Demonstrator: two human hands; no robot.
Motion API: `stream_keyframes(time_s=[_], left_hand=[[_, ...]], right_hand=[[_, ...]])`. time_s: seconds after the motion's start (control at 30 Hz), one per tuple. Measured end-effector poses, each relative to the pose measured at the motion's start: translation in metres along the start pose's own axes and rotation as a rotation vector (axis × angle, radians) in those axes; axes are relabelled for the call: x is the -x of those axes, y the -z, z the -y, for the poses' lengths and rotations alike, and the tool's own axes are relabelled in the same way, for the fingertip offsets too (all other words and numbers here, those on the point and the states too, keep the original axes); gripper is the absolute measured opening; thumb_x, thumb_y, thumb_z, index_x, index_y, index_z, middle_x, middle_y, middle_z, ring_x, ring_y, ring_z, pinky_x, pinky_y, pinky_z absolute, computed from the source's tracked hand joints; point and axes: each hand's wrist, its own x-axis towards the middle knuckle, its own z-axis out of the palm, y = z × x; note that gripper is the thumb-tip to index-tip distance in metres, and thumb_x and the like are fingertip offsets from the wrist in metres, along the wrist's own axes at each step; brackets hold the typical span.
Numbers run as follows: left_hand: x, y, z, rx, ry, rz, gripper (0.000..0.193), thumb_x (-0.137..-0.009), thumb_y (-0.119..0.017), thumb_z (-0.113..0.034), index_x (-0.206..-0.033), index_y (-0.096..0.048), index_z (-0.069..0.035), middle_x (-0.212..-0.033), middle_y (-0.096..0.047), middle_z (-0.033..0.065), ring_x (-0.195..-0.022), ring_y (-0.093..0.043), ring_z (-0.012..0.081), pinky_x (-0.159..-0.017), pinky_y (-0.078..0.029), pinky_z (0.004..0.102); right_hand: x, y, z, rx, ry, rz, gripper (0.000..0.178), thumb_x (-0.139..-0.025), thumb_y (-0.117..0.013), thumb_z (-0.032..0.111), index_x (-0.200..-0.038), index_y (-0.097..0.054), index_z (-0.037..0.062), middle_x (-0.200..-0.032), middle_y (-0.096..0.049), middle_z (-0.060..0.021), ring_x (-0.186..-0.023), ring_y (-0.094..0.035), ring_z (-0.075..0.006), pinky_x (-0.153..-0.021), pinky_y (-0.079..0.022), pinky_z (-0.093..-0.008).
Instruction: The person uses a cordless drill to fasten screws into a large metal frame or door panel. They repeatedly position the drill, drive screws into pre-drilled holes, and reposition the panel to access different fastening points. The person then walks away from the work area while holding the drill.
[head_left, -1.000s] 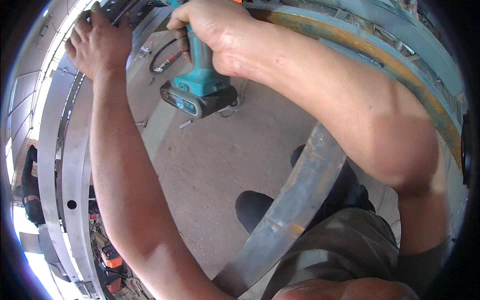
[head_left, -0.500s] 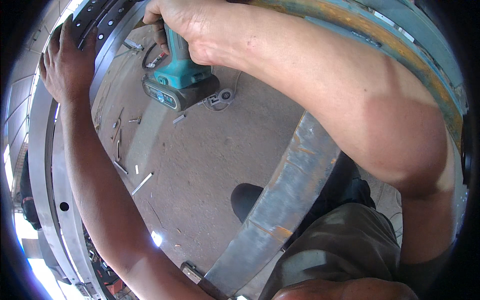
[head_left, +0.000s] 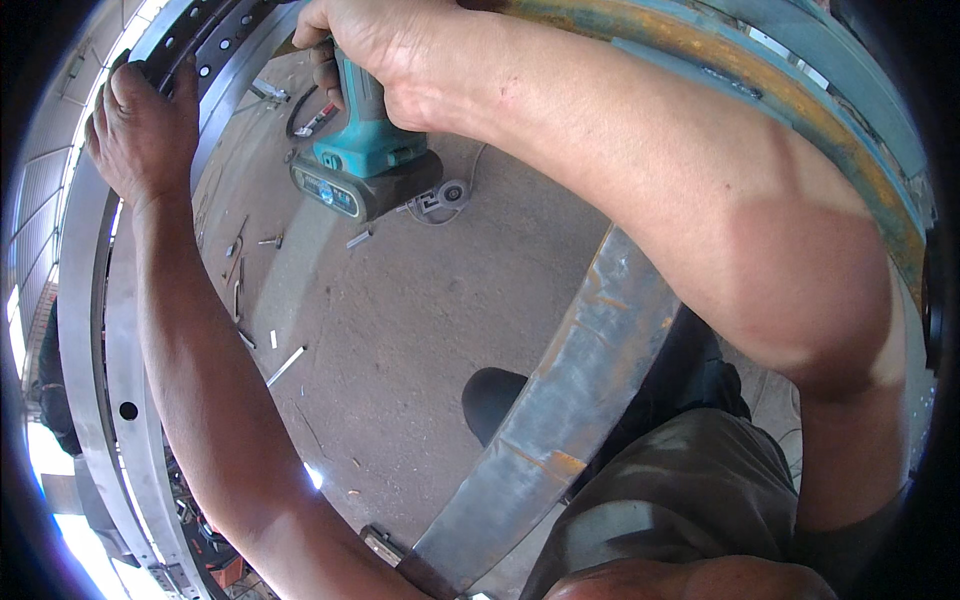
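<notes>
My left hand is at the upper left, its fingers bent over the edge of a perforated metal rail, with the thumb lying along it. At the top, my right hand is wrapped round the handle of a teal cordless power tool. A dark battery pack forms the tool's base and points toward me. The tool's head is out of view beyond my hand, so its exact kind and what it touches cannot be seen.
A grey steel beam with rust marks slants beside my leg. Rusty curved steel runs along the upper right. On the floor lie a corded grinder-like tool, metal offcuts and a bolt. A long metal bar borders the left.
My left hand's fingers, stretched out along the rail before, are now bent over it. The power tool and my right hand have shifted very slightly right.
</notes>
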Motion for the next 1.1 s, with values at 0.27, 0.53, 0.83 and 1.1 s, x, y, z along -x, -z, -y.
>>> stream_keyframes(time_s=[0.27, 0.53, 0.83, 1.1], left_hand=[[0.001, 0.001, 0.006, 0.04, -0.045, -0.006, 0.062, -0.092, -0.064, -0.061, -0.123, -0.067, -0.007, -0.13, -0.068, 0.0119, -0.126, -0.061, 0.0304, -0.11, -0.041, 0.0475], [-0.004, -0.007, 0.015, 0.073, -0.042, -0.058, 0.049, -0.094, -0.061, -0.064, -0.108, -0.075, -0.019, -0.135, -0.068, 0.0019, -0.127, -0.061, 0.0274, -0.109, -0.041, 0.0496], [-0.003, -0.01, 0.014, 0.084, -0.082, -0.122, 0.041, -0.095, -0.062, -0.059, -0.104, -0.076, -0.021, -0.134, -0.068, 0.0014, -0.127, -0.061, 0.0268, -0.11, -0.04, 0.0493], [-0.007, -0.007, 0.011, 0.138, -0.038, -0.136, 0.041, -0.094, -0.064, -0.058, -0.102, -0.076, -0.02, -0.13, -0.07, -0.0007, -0.122, -0.064, 0.0256, -0.107, -0.041, 0.048]], right_hand=[[0.003, -0.006, -0.012, 0.086, 0.202, -0.11, 0.013, -0.081, -0.061, 0.012, -0.069, -0.06, 0.008, -0.064, -0.055, -0.0045, -0.054, -0.052, -0.0165, -0.051, -0.043, -0.0321], [-0.009, 0.006, -0.01, -0.053, 0.057, 0.086, 0.009, -0.082, -0.06, 0.009, -0.074, -0.065, 0.0061, -0.067, -0.059, -0.0046, -0.054, -0.053, -0.0165, -0.053, -0.046, -0.0314], [-0.013, 0.004, -0.004, 0.042, -0.054, 0.015, 0.007, -0.085, -0.062, 0.01, -0.082, -0.064, 0.0041, -0.067, -0.059, -0.0061, -0.058, -0.059, -0.0174, -0.055, -0.05, -0.0337], [-0.019, 0.006, -0.017, 0.053, 0.132, -0.044, 0.009, -0.078, -0.066, 0.006, -0.071, -0.061, 0.0028, -0.069, -0.06, -0.0112, -0.057, -0.056, -0.0204, -0.054, -0.048, -0.0363]])
